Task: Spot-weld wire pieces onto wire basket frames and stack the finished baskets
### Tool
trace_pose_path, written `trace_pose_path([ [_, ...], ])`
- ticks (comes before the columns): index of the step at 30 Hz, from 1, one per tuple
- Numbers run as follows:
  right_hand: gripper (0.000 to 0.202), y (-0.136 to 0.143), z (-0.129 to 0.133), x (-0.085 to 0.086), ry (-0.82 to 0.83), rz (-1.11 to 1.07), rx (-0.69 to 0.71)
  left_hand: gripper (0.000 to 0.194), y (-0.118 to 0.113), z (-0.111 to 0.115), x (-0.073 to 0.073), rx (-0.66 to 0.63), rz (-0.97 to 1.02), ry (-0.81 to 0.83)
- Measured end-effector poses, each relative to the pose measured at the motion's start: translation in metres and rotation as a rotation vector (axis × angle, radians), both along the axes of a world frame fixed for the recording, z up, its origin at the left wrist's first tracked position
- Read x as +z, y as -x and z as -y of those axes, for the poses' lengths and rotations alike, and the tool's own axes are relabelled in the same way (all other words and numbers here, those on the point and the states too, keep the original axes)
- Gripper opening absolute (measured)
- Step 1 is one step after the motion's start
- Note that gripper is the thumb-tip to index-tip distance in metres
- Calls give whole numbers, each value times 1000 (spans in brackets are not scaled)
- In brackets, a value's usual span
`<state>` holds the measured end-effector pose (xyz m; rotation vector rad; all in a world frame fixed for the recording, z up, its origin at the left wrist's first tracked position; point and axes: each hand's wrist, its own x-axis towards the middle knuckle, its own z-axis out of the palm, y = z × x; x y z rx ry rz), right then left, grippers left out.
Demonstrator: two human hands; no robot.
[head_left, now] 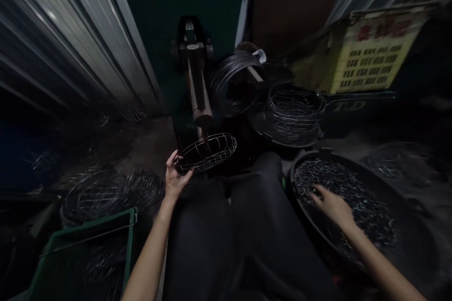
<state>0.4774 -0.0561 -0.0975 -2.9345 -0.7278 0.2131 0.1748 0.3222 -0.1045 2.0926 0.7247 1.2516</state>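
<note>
My left hand (pixel 176 176) grips the near left rim of a round wire basket (pixel 215 156), thumb on the near side and fingers on the outer side. The basket is tilted, and the lower tip of a machine arm (pixel 202 99) reaches down at its opening. Whether the tip touches the wire, I cannot tell. On the right, my right hand (pixel 330 202) is over a wide black tub (pixel 416 244) filled with small bent metal pieces (pixel 370 211). Its fingers are curled together at the pieces; what they pinch is too small and dark to make out.
Behind the basket stands a green machine body (pixel 151 23). Wire coils (pixel 233 73) and a stack of wire rings (pixel 294 108) lie to its right, below a yellow crate (pixel 367 61). A green bin (pixel 132 230) and tangled wire frames (pixel 102 197) are at left.
</note>
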Motion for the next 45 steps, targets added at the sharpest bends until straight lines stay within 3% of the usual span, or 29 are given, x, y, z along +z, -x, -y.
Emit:
trace_pose_path([
  [2,29,-8,40,-30,156,-193,6,79,3,6,-2,-5,15,-6],
  [4,24,-6,63,-53,181,-296,59,80,12,13,-2,-56,7,13],
  [7,19,0,79,-67,176,-338,62,77,27,31,5,-159,-88,79],
  [10,24,0,87,-66,201,-321,18,66,33,51,21,-260,-291,109],
  [14,28,-1,90,-66,205,-274,12,51,22,66,36,-358,-467,47],
  [19,7,-3,87,-66,135,-313,24,59,11,74,28,-371,-388,1],
  [24,20,0,90,-53,55,-162,-92,50,5,77,18,-256,-266,25],
  [28,27,22,73,-36,-92,63,-96,47,-1,72,22,-235,-266,86],
  [33,29,41,42,-26,-217,350,172,48,-5,71,34,-214,-254,52],
  [36,28,36,33,-18,-274,365,152,49,-4,70,38,-199,-259,36],
  [39,23,46,18,-3,-454,392,111,49,-5,69,39,-199,-257,41],
  [42,19,78,-7,2,-624,314,222,49,-9,67,40,-179,-244,43],
  [45,21,108,-27,-12,-678,97,369,50,-15,66,44,-163,-248,5],
])
